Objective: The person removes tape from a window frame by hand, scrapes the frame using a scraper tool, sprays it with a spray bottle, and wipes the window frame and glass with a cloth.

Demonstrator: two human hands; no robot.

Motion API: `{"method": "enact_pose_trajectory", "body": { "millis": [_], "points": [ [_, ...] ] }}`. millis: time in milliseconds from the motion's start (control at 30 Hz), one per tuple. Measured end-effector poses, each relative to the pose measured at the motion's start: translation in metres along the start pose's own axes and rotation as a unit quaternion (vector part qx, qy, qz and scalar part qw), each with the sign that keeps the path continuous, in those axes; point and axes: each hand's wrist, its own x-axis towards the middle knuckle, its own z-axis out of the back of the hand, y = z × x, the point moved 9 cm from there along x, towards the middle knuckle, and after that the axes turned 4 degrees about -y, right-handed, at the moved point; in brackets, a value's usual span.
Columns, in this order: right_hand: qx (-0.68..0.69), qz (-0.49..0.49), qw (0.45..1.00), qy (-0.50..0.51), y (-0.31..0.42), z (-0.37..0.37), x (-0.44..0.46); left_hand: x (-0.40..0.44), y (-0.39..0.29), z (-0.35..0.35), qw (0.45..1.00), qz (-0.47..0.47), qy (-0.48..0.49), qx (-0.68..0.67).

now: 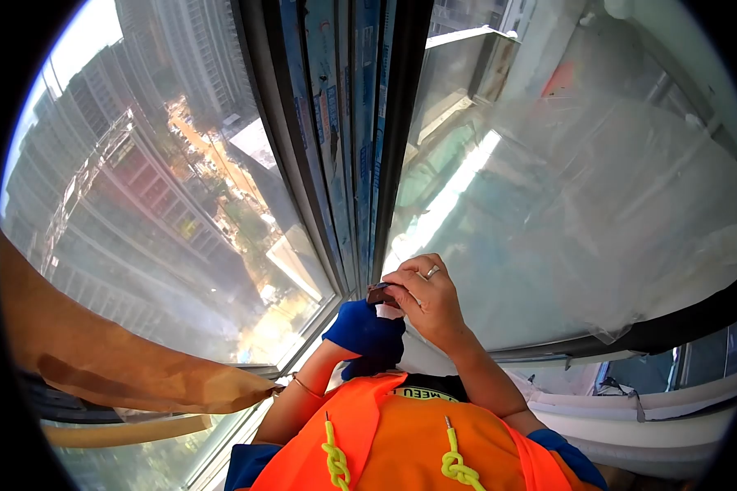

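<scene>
My right hand (428, 296), bare with a ring on one finger, pinches a small dark brown piece (378, 294) between thumb and fingertips. Directly below it, my left hand (365, 331) wears a blue glove and is closed against the lower end of the same piece. Its fingertips are mostly hidden by the glove's bulk and the other hand. Something pale shows between the two hands, too small to name. Both hands are in front of the foot of a window corner post (359, 164) wrapped in blue printed film.
Left of the post is a glass pane (164, 204) with high-rise buildings far below. On the right, another pane (499, 237) has clear plastic sheeting (622, 213) over it. Brown paper-like covering (131, 372) runs along the lower left. A white ledge (655, 442) curves at lower right.
</scene>
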Motion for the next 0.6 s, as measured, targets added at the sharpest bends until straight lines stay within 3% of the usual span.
{"method": "enact_pose_trajectory", "body": {
  "millis": [100,133,233,300,367,400,433,533,600],
  "points": [
    [0.033,-0.007,0.999,-0.011,-0.009,0.001,-0.003,-0.006,-0.009,-0.002,1.0,0.005,0.018,-0.021],
    [0.056,-0.033,0.997,-0.052,-0.017,0.007,-0.005,-0.009,0.004,-0.005,0.998,0.055,0.031,-0.008],
    [0.058,-0.125,0.983,-0.123,-0.058,0.025,-0.013,-0.017,0.009,-0.007,0.997,0.048,0.054,-0.023],
    [0.005,-0.133,0.987,-0.088,-0.08,0.028,-0.02,-0.022,0.012,-0.001,0.997,0.073,0.026,-0.01],
    [-0.131,-0.128,0.982,0.039,-0.108,0.012,-0.043,-0.029,0.039,0.0,0.99,0.128,-0.021,-0.061],
    [-0.191,-0.142,0.97,0.054,-0.119,0.006,-0.061,-0.029,0.047,0.004,0.989,0.122,-0.048,-0.07],
    [-0.251,-0.157,0.953,0.069,-0.127,0.001,-0.079,-0.032,0.052,0.013,0.983,0.16,-0.084,0.009],
    [-0.184,-0.194,0.961,0.077,-0.131,-0.003,-0.103,-0.039,0.056,0.035,0.931,0.256,-0.156,0.21],
    [-0.158,-0.223,0.957,0.097,-0.129,-0.005,-0.108,-0.039,0.058,0.033,0.937,0.252,-0.138,0.201]
  ]
}}
